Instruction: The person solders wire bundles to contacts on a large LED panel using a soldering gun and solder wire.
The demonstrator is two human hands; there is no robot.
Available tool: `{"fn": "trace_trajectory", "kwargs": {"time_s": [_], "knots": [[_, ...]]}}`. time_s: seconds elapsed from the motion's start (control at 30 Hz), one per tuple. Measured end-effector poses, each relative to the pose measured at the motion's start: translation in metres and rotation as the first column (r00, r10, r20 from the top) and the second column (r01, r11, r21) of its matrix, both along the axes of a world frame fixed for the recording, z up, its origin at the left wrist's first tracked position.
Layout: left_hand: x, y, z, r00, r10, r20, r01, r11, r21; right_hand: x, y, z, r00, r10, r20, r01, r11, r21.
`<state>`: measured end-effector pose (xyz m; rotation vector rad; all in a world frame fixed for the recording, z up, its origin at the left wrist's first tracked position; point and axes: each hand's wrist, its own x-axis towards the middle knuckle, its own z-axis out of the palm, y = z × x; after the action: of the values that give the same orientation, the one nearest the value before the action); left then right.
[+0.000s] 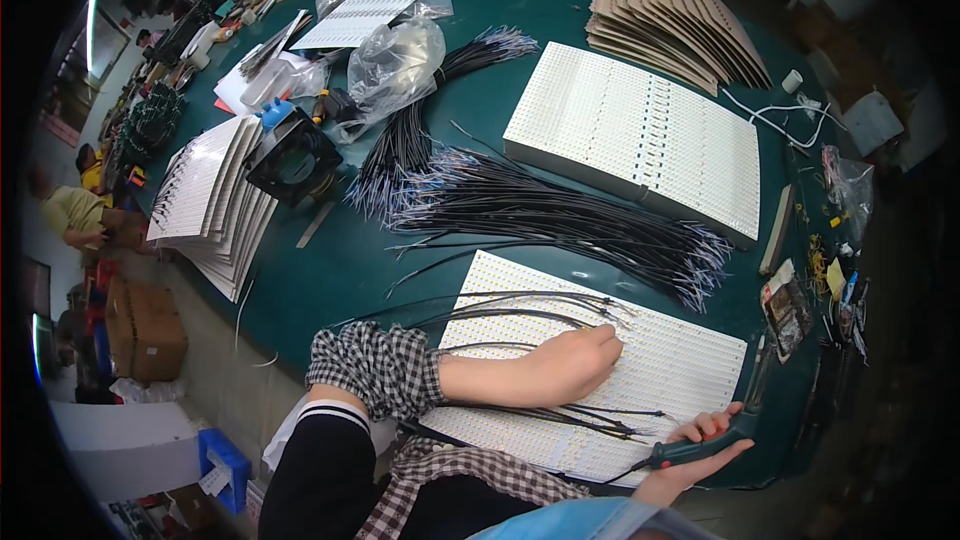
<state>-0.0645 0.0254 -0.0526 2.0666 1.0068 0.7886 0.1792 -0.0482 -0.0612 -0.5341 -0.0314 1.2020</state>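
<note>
A white LED panel (690, 365) dotted with small yellowish chips lies in front of me. Over it reaches my left hand (575, 365), fingers closed in a pinch, with a thin black cable (480, 346) running into them; the fingertips are partly hidden. Other black cables (590, 418) lie across the panel on both sides of that wrist, their stripped ends on its surface. By the panel's lower right corner, my right hand (695, 455) grips the dark green handle of a soldering iron (690, 450). The iron's shaft points up and away to the right.
Beyond the panel lie a bundle of black cables (560, 210) and a tall stack of white panels (620, 130). Cardboard sheets (670, 25) stand behind. At left are wired panels (215, 195) and a black fan-like device (295, 160). A dark packet (787, 310) lies at right.
</note>
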Motion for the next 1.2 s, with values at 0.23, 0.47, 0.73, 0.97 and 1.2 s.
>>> {"fn": "trace_trajectory", "kwargs": {"time_s": [0.23, 0.47, 0.73, 0.97, 1.2], "knots": [[0.000, 0.005, -0.002, 1.000, 0.007, 0.012, -0.006, 0.998, -0.058, 0.001, 0.003, 0.000, 1.000, 0.015, -0.004, -0.015, 1.000, -0.010], [0.001, 0.019, 0.011, 0.999, -0.035, -0.020, 0.034, 0.999, -0.041, 0.000, 0.014, 0.008, 1.000, -0.005, 0.013, 0.005, 1.000, -0.009], [0.000, -0.005, 0.003, 0.994, -0.047, -0.099, 0.037, 0.995, -0.098, -0.006, -0.007, 0.005, 0.993, -0.099, 0.067, 0.114, 0.947, -0.301], [-0.004, 0.000, 0.001, 0.993, 0.020, -0.113, -0.037, 0.987, -0.153, 0.017, -0.019, -0.007, 0.974, 0.095, 0.208, -0.066, 0.988, -0.140], [-0.003, 0.025, 0.017, 0.995, 0.032, -0.093, -0.045, 0.988, -0.146, 0.024, -0.027, 0.026, 0.794, 0.208, 0.571, -0.145, 0.977, -0.154]]}}
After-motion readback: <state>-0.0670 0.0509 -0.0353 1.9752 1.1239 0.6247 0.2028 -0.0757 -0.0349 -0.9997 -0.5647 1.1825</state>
